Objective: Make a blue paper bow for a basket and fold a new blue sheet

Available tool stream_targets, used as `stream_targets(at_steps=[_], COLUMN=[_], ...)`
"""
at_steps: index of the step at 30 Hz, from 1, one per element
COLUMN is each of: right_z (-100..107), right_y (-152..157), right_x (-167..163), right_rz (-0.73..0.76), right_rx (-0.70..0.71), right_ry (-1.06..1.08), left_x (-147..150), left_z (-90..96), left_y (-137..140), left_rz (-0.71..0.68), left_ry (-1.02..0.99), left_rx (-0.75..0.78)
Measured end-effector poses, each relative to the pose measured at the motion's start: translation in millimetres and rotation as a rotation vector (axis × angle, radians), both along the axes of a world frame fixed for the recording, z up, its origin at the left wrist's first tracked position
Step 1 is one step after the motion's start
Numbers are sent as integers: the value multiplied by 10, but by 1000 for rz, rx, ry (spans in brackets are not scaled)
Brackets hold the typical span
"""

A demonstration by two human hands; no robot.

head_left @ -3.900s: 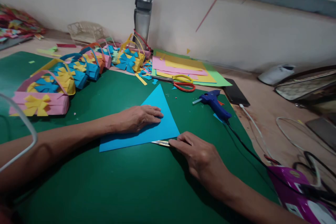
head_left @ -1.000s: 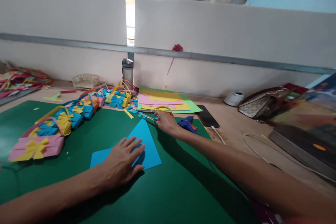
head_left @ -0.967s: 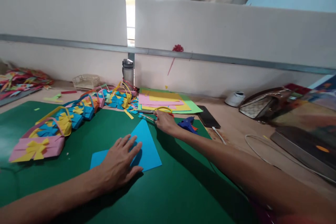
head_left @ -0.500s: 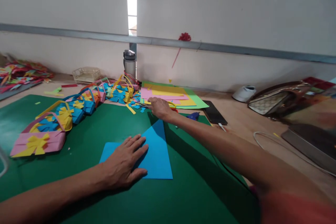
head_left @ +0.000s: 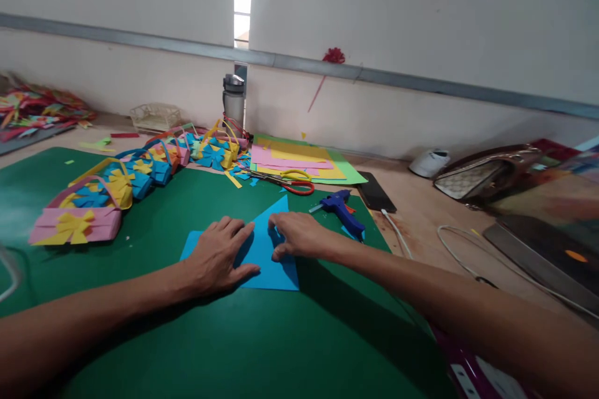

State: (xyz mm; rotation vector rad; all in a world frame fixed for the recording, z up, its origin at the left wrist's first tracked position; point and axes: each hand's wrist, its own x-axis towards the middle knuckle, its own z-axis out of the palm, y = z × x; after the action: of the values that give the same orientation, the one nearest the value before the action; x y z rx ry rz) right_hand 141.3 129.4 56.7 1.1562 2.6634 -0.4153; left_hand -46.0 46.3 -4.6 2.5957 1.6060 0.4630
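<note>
A folded sheet of blue paper [head_left: 269, 271] lies on the green mat [head_left: 224, 349] in front of me, one point aimed away. My left hand [head_left: 219, 255] rests flat on its left part, fingers and thumb spread. Over the right part is my right hand [head_left: 299, 235], its fingers bent and its thumb apart, with nothing visible held; whether the fingertips touch the paper I cannot tell. Beyond the paper lie scissors [head_left: 299, 186] with red and yellow handles. A blue glue gun [head_left: 344, 209] sits right of them, partly over blue scraps.
Several small paper baskets [head_left: 77, 224] with bows line the left. Coloured sheets [head_left: 299, 159], a bottle [head_left: 233, 103] and a white tray [head_left: 155, 117] stand behind. On the right are a phone [head_left: 378, 192], cable, handbag [head_left: 482, 174] and white device [head_left: 429, 163]. Paper strips [head_left: 37, 109] are heaped far left.
My right hand has come back from the scissors to above the blue paper, leaving the scissors lying behind. The left hand stays on the paper. The view has shifted slightly.
</note>
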Motion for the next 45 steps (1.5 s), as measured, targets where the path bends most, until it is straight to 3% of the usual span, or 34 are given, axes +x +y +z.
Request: stream_targets(at_steps=[5, 12, 17, 22, 27, 30, 34, 37, 40, 45], right_z=[27, 102, 169, 224, 259, 277, 196, 27, -147, -272], right_y=[-131, -20, 69, 141, 7, -206, -622, -896, -1027, -1063], right_x=[8, -7, -47, 32, 79, 99, 145, 171, 175, 189], right_rz=[-3, -37, -112, -124, -20, 99, 304, 463, 481, 356], right_rx=[-6, 37, 140, 190, 231, 227, 205, 406, 596, 776], right_ry=[0, 101, 102, -32, -201, -267, -308, -284, -270, -196], left_x=[-28, -118, -397, -779, -847, -718, -448, -246, -112, 0], left_z=[49, 231, 358, 372, 360, 397, 391, 314, 236, 157], left_y=[18, 123, 368, 612, 615, 523, 341, 185, 33, -203], left_rz=[35, 128, 363, 657, 765, 716, 494, 298, 137, -49], left_ry=[-13, -69, -64, 63, 232, 309, 327, 302, 287, 250], left_rx=[-15, -50, -65, -112, -128, -52, -15, -28, -32, 48])
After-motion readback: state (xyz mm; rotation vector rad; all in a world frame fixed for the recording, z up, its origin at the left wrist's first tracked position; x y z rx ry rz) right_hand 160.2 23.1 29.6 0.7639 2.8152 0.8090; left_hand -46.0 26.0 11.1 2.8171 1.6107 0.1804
